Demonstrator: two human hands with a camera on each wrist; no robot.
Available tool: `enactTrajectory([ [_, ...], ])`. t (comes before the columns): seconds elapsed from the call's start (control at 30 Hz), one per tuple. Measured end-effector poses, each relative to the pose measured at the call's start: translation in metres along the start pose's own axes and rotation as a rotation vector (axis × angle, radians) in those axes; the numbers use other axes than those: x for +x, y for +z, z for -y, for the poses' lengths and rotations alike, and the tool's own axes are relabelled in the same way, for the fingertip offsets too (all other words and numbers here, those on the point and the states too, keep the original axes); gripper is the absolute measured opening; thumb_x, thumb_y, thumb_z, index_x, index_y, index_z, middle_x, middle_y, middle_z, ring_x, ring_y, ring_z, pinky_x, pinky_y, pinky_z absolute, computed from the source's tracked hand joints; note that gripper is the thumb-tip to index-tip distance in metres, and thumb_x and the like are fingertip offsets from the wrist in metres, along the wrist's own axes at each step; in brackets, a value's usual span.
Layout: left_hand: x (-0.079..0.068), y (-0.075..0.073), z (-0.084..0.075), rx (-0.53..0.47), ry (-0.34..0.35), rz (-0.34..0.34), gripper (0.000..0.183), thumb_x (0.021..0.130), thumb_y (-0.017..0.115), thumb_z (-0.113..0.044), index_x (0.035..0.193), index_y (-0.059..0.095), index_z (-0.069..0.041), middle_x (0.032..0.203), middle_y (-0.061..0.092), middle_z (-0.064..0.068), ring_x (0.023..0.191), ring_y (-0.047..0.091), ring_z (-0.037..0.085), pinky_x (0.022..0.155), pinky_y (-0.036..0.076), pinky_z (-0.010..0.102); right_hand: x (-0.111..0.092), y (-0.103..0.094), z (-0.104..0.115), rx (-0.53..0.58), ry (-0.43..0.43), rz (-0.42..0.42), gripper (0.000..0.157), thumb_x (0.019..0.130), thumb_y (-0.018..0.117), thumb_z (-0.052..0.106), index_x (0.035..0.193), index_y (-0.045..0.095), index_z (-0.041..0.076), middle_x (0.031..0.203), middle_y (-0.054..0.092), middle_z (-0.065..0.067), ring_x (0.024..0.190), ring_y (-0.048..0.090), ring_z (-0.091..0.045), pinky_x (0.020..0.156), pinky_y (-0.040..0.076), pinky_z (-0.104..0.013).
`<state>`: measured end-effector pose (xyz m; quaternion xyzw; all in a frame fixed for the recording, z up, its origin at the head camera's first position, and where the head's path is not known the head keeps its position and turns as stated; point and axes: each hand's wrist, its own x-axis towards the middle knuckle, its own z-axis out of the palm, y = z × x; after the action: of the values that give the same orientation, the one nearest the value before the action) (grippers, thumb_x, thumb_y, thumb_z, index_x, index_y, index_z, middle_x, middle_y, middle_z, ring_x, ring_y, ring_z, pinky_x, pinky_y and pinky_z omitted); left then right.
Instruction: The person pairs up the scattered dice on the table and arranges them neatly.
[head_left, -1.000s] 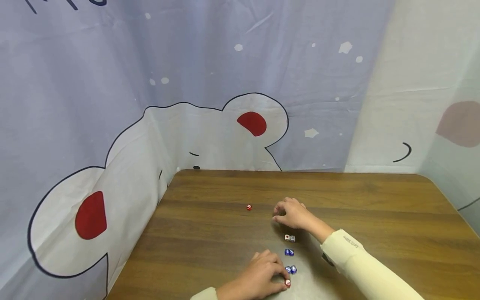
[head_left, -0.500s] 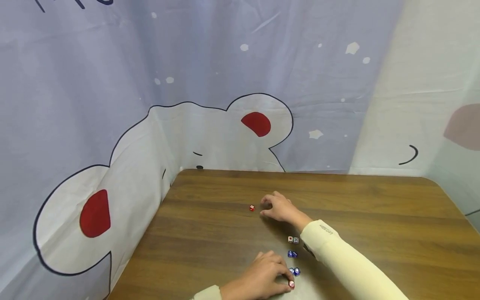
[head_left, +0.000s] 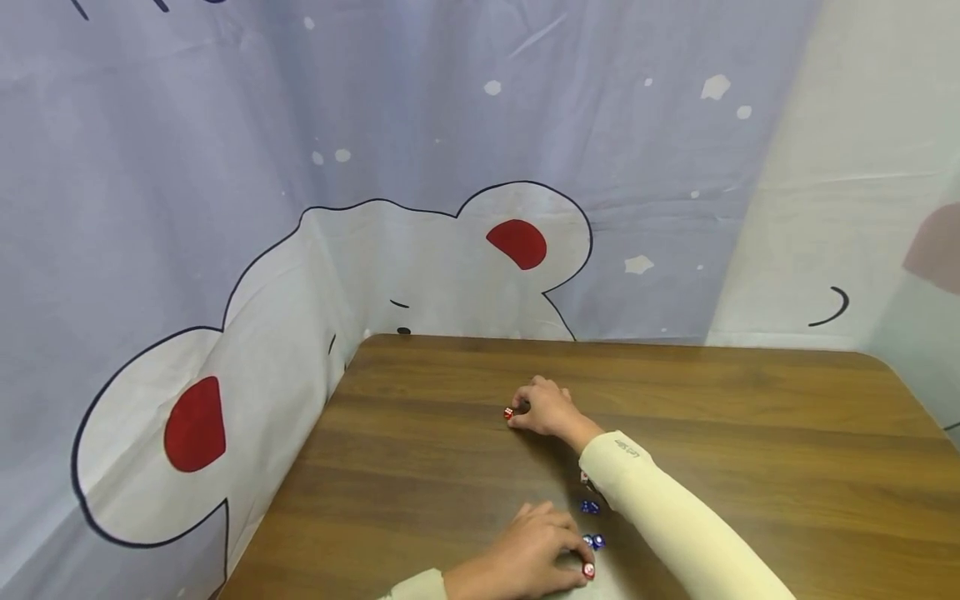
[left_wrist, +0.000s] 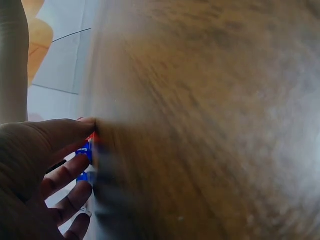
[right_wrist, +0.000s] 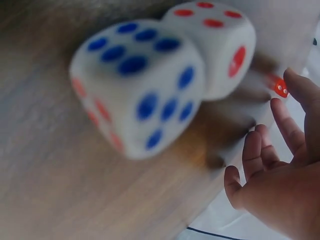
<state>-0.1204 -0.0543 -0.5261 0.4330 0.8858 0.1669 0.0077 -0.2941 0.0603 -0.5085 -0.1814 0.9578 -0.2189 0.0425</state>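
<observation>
Near the front of the wooden table, my left hand (head_left: 536, 546) pinches a red die (head_left: 588, 571) between thumb and forefinger. In the left wrist view only a sliver of that red die (left_wrist: 92, 136) shows by the thumb. Farther back, my right hand (head_left: 551, 408) reaches to a second red die (head_left: 507, 413), its thumb and forefinger spread at either side. The right wrist view shows this red die (right_wrist: 281, 88) in the gap between those fingertips. Just beyond the left fingertips sits a pair of blue dice (head_left: 598, 542), one partly covered by the hand.
Behind the first blue pair lies another pair of blue dice (head_left: 590, 507). White dice (head_left: 584, 477) stand behind those, mostly hidden by the right sleeve; they loom large as a white die (right_wrist: 135, 85) up close. A printed curtain (head_left: 420, 267) borders the wooden table (head_left: 390, 467).
My right hand has moved left across the table to the far red die, its sleeve now covering most of the white dice. The left hand keeps its hold on the near red die.
</observation>
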Motion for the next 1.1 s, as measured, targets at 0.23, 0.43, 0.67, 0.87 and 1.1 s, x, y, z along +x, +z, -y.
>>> enactTrajectory([
  [0.23,0.0,0.0,-0.001,0.014,0.004,-0.007,0.015,0.084,0.079,-0.041,0.098,0.077,-0.037,0.098,0.061,-0.025,0.091,0.045,-0.007,0.076,0.03,0.016,0.004,0.003,0.002,-0.039,0.002,-0.014,0.02,0.084,0.081,0.035,0.084,0.064,0.025,0.103,0.055,-0.001,0.104,0.053,-0.028,0.087,0.04,-0.05],
  [0.43,0.0,-0.001,-0.002,-0.018,-0.005,0.005,0.013,0.086,0.079,-0.041,0.096,0.076,-0.035,0.098,0.062,-0.024,0.092,0.047,-0.007,0.079,0.034,0.018,0.005,0.004,0.009,-0.037,0.01,0.009,0.022,0.084,0.082,0.038,0.086,0.065,0.023,0.103,0.055,-0.002,0.105,0.054,-0.029,0.089,0.04,-0.052],
  [0.67,0.0,0.0,-0.004,0.015,0.01,-0.02,0.013,0.085,0.079,-0.04,0.095,0.075,-0.034,0.096,0.062,-0.024,0.091,0.047,-0.006,0.079,0.033,0.018,0.0,-0.004,0.0,-0.046,0.043,0.041,0.016,0.088,0.078,0.031,0.085,0.064,0.024,0.101,0.053,-0.002,0.105,0.052,-0.029,0.089,0.039,-0.052],
  [0.87,0.001,0.003,-0.007,0.066,0.015,-0.075,0.01,0.084,0.079,-0.041,0.089,0.073,-0.034,0.093,0.061,-0.024,0.092,0.049,-0.005,0.076,0.032,0.016,-0.02,-0.024,-0.036,-0.042,0.059,0.03,0.014,0.086,0.079,0.028,0.085,0.067,0.023,0.098,0.054,-0.003,0.102,0.053,-0.03,0.081,0.04,-0.052],
  [1.1,0.0,0.002,-0.01,0.051,-0.016,-0.031,0.009,0.088,0.076,-0.042,0.091,0.072,-0.035,0.093,0.058,-0.025,0.092,0.048,-0.005,0.077,0.033,0.017,-0.061,-0.041,-0.074,-0.038,0.056,0.022,0.014,0.085,0.079,0.027,0.088,0.066,0.023,0.095,0.054,-0.001,0.1,0.053,-0.029,0.082,0.04,-0.055],
])
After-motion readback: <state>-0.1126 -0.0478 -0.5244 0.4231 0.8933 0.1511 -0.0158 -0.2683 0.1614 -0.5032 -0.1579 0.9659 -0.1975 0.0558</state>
